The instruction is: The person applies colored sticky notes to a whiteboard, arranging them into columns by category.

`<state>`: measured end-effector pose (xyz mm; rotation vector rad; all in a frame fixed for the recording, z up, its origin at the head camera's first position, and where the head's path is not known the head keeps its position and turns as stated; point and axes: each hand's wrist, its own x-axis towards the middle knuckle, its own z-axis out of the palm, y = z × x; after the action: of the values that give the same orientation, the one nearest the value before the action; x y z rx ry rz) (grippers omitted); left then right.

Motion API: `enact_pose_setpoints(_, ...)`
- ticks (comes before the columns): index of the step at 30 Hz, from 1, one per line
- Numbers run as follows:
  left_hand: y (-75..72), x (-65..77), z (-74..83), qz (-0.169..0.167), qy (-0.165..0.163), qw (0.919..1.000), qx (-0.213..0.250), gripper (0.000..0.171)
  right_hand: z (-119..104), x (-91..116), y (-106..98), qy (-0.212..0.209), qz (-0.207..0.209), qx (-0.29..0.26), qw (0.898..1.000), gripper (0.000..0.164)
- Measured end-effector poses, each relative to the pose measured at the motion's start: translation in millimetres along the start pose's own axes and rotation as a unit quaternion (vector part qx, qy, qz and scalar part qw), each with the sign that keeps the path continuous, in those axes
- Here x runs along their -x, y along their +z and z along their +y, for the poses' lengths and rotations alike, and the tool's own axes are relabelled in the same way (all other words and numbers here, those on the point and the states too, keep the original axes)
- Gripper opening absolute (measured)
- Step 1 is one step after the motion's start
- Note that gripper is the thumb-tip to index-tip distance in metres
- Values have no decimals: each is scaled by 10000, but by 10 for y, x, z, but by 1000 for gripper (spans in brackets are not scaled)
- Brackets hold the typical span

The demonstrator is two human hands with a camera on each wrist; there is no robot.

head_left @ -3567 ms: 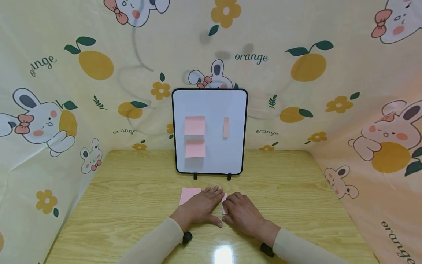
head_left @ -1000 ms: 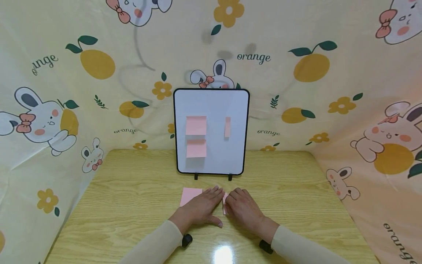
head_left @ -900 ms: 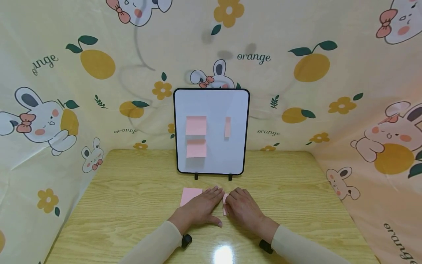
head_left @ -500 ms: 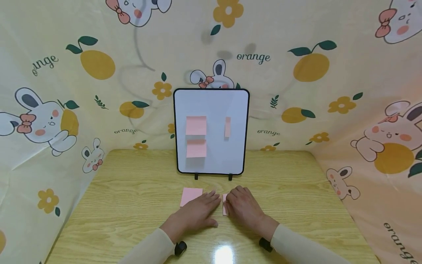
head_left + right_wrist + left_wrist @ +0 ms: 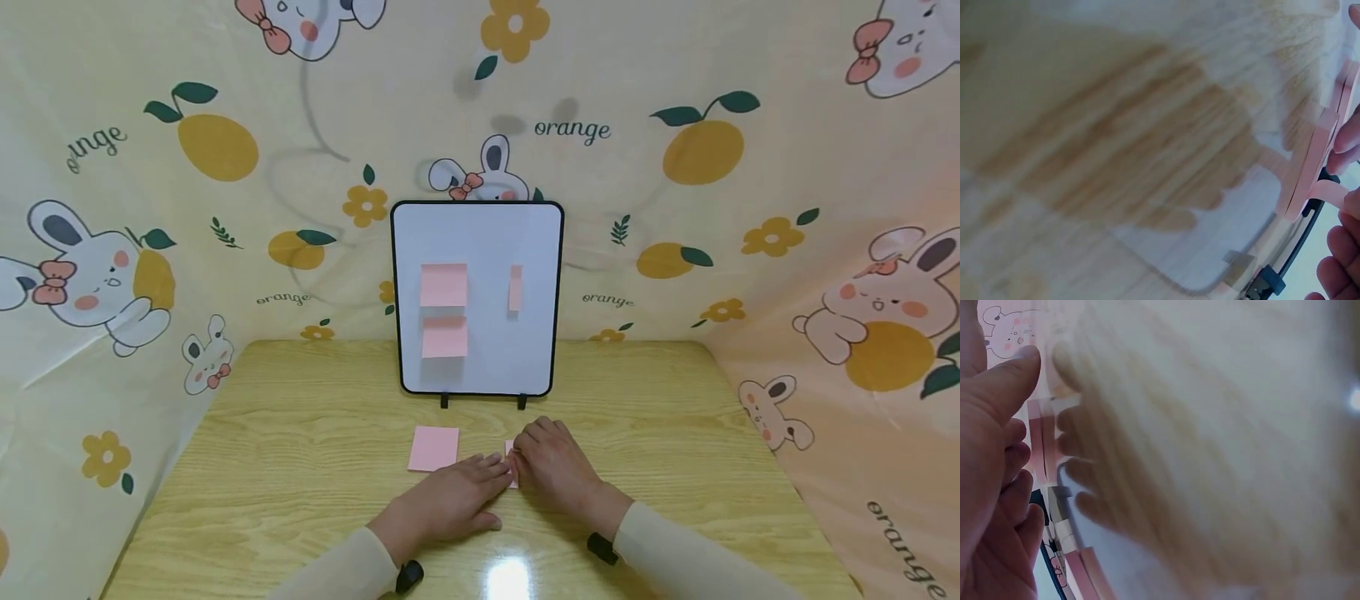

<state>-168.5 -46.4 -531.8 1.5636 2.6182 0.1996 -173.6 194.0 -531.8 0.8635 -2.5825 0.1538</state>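
A narrow pad of pink sticky notes (image 5: 513,482) lies on the table between the two hands. In the right wrist view, a pink strip (image 5: 1327,191) curls up off this pad, its free end pinched by my right hand (image 5: 561,467). My left hand (image 5: 448,504) lies palm down with straight fingers, their tips at the pad's near half. A square pink sticky-note pad (image 5: 433,448) sits just beyond the left hand, on the left. In the left wrist view, the fingers (image 5: 1016,494) are seen from the side, close over the glossy tabletop.
Behind the pads stands a whiteboard (image 5: 487,367) on two small black feet. Two square pink notes, one above the other (image 5: 444,286), are stuck on its left side, and a narrow pink strip (image 5: 515,289) on its right. Patterned cloth (image 5: 585,183) walls the table.
My left hand has drawn back towards me, uncovering more of the square pad, and then slid right to the narrow pad. The right hand has edged slightly away from me.
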Motion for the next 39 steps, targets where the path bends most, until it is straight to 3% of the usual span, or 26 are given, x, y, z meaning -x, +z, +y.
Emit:
enact_pose_setpoints(15,34,-30,-9,-226,-14,9997,-44,63,80,-124,23,156,-59,-14,9999,8)
enact_pose_setpoints(29,35,-43,-8,-260,-23,9997,15,64,194,-285,113,57,189,294,9994,12)
enact_pose_setpoints(39,19,-45,-8,-339,-85,9992,166,64,212,-308,110,-69,46,742,9972,15)
